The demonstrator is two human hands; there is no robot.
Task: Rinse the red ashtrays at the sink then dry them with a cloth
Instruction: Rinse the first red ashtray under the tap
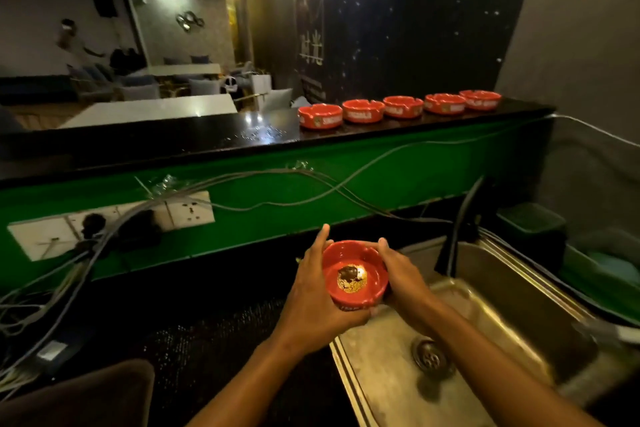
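Two pale Chinese characters — 时光, as far as can be made out — on the dark wall panel (311,48) behind the worktop (207,139), one above the other; faint smaller lines of print below them, too blurred to read. White lettering on the sides of the five ashtrays (320,116) lined up on the worktop — blurred, no word legible. Traces of white letters on the near side of the held ashtray (355,276), mostly hidden by fingers, unreadable. Gold pattern in its bowl, no text discernible. Nothing else readable.
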